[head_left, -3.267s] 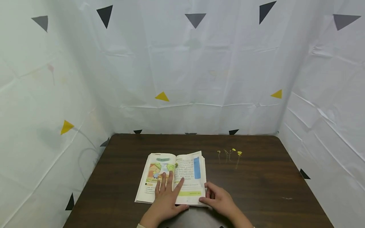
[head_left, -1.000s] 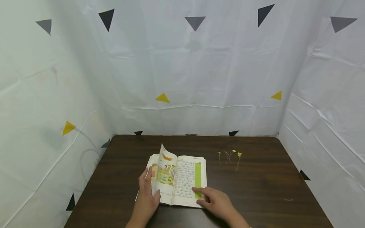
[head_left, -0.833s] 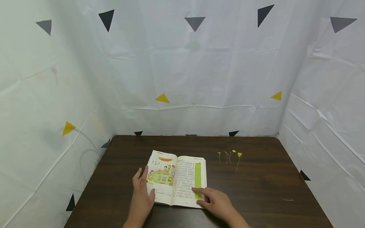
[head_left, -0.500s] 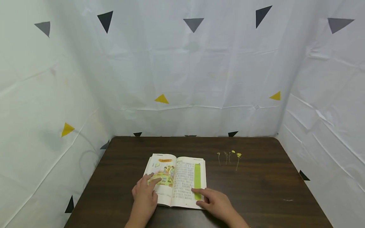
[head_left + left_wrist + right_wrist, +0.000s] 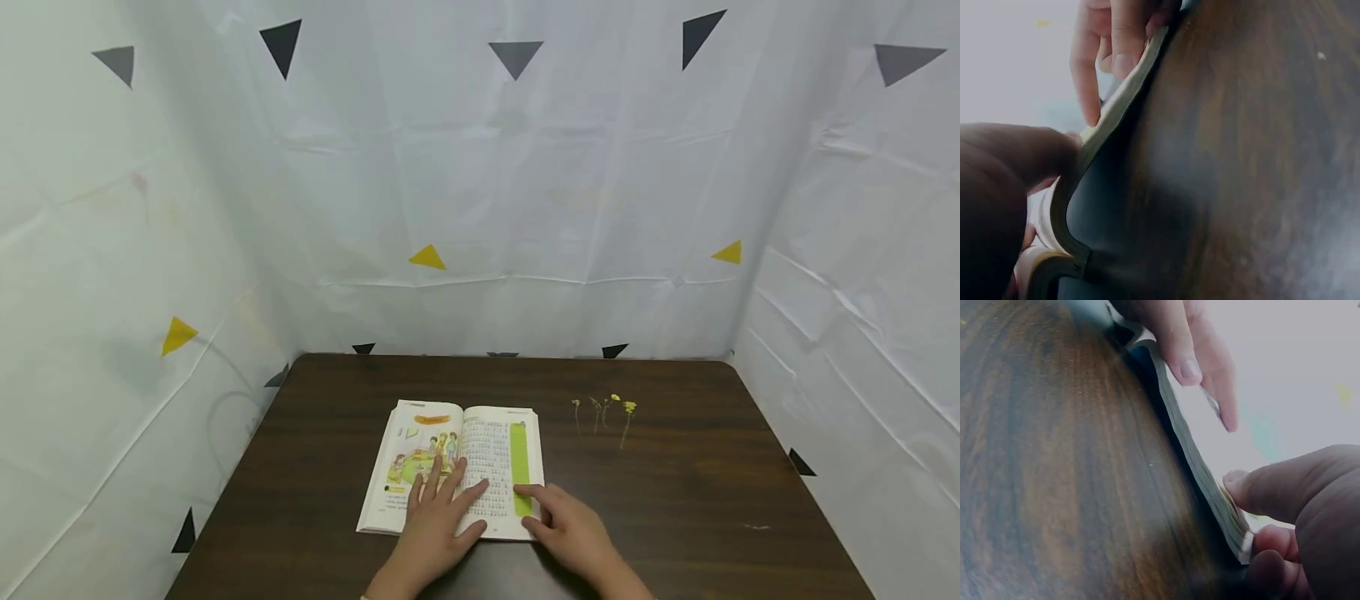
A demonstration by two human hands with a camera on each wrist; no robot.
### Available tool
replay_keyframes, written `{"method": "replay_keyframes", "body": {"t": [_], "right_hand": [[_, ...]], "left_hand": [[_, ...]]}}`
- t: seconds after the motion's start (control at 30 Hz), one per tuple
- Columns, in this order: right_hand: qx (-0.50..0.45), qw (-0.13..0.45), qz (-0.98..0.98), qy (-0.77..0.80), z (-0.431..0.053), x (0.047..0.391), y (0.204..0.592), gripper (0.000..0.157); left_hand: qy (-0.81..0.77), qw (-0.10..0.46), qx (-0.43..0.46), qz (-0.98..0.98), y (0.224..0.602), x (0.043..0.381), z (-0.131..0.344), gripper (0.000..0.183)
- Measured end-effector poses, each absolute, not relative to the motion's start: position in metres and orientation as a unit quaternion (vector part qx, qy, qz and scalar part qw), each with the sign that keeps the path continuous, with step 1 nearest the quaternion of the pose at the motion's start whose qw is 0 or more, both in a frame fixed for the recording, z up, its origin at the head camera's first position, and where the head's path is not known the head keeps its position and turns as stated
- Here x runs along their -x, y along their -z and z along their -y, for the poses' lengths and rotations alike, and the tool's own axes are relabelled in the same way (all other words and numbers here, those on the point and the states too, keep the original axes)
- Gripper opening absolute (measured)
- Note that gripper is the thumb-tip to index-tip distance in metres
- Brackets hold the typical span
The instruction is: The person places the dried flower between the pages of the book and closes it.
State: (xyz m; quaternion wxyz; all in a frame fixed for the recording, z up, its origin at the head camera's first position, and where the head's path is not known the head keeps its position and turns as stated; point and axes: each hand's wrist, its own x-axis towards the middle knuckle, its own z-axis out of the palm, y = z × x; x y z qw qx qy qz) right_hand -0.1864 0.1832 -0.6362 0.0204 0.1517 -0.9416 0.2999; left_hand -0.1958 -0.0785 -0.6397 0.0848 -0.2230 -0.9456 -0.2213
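Note:
An open book [image 5: 491, 437] with a picture on its left page and a green strip on its right page lies on the dark wooden table. My left hand [image 5: 435, 533] rests over the lower middle of the spread, fingers fanned across both pages. At the lower right corner, my right hand [image 5: 566, 525] has its index finger and thumb on the right page. In the right wrist view, that thumb [image 5: 1266, 487] presses the page while curled fingers [image 5: 1272, 537] sit against the book's corner. The left wrist view shows the book's lower edge [image 5: 1110, 119] with its bent spine.
Several small yellow dried flowers [image 5: 626, 408] lie on the table [image 5: 675, 500] to the right of the book. A white sheet [image 5: 510, 192] with black, grey and yellow triangles hangs behind the table and along both sides.
The page with a blue panel has been turned over to the left, showing a green-striped page. My left hand smoothed the left page, then moved right across the middle; the right hand shifted slightly.

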Motion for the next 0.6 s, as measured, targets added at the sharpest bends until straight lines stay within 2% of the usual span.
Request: {"method": "replay_keyframes", "body": {"t": [0.33,0.6], "right_hand": [[-0.151,0.009,0.931,-0.331,-0.1913,0.1883,0.6373,0.042],[-0.078,-0.031,0.881,-0.466,-0.1898,0.1926,0.6373,0.017]], "left_hand": [[0.209,0.098,0.225,0.947,0.6479,0.1945,0.0731,0.055],[0.19,0.117,0.221,0.949,0.647,0.1944,0.0758,0.055]]}}
